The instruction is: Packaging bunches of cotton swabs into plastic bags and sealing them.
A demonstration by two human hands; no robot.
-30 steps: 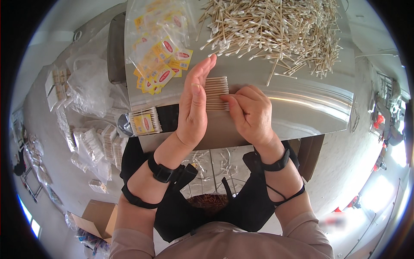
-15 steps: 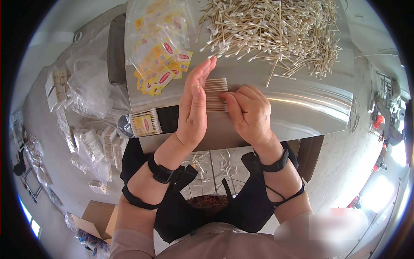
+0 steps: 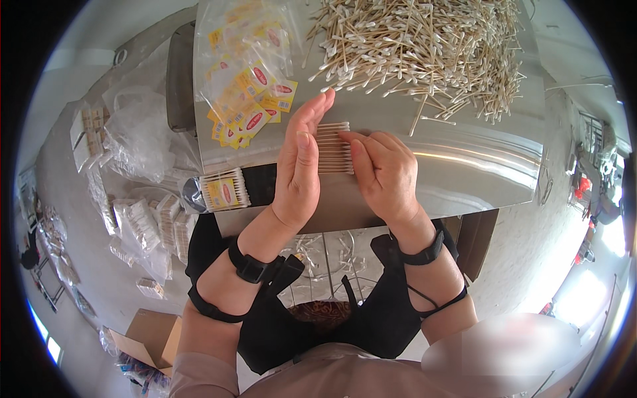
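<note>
A row of cotton swabs (image 3: 333,149) lies side by side on the shiny metal table (image 3: 464,149). My left hand (image 3: 300,159) stands on edge at the row's left end, palm turned right, fingers straight and held upright; it hides the swabs' left tips. From the right, my right hand (image 3: 385,169) rests against the row with curled fingers. Its index fingertip touches the upper swabs near their white tips, and nothing shows in its grip. Left of my left wrist is a bagged pack of cotton swabs (image 3: 224,190) with a yellow label, beside a black strip (image 3: 260,182).
A large heap of loose cotton swabs (image 3: 424,53) covers the table's far right. Yellow cards (image 3: 255,119) lie at the far left, partly under clear plastic bags (image 3: 245,40). Stacked swab packs (image 3: 142,222) and an open cardboard box (image 3: 151,335) are on the floor at left.
My right index fingertip has moved slightly away from me along the swab row, toward its far swabs. My left hand has barely moved.
</note>
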